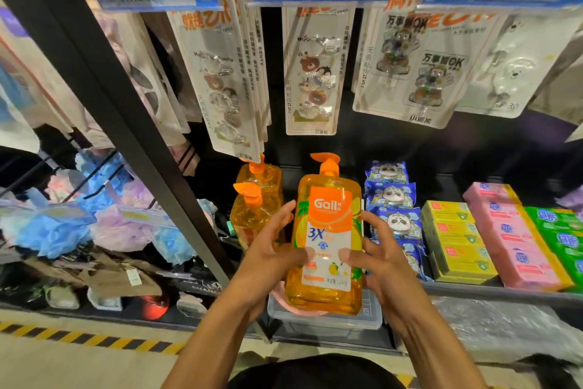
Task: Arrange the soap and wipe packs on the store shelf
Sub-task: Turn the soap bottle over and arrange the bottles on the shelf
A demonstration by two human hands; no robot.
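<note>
The task looks partly done. Both hands are on one soap bottle: the left hand wraps its left side and the right hand its right, with each thumb pressed on the front label, so the bottle is gripped between them. It stands upright with the pump on top and the label facing the person, at the front of the shelf, in the gap between two more bottles on the left and the wipe packs on the right. Its base appears to hang in front of the shelf edge, above a clear bin lower down, but the wide lens makes it hard to tell whether it already touches the shelf.

The other goods seem sorted. The wipe packs run front to back in one column, though the nearest ones lean a little. Yellow boxes, pink boxes and green boxes sit in neat rows further right.

What is left, by my reading, is to set this bottle down in line with the two others, which stand slightly askew, and perhaps to straighten the front wipes.
</note>
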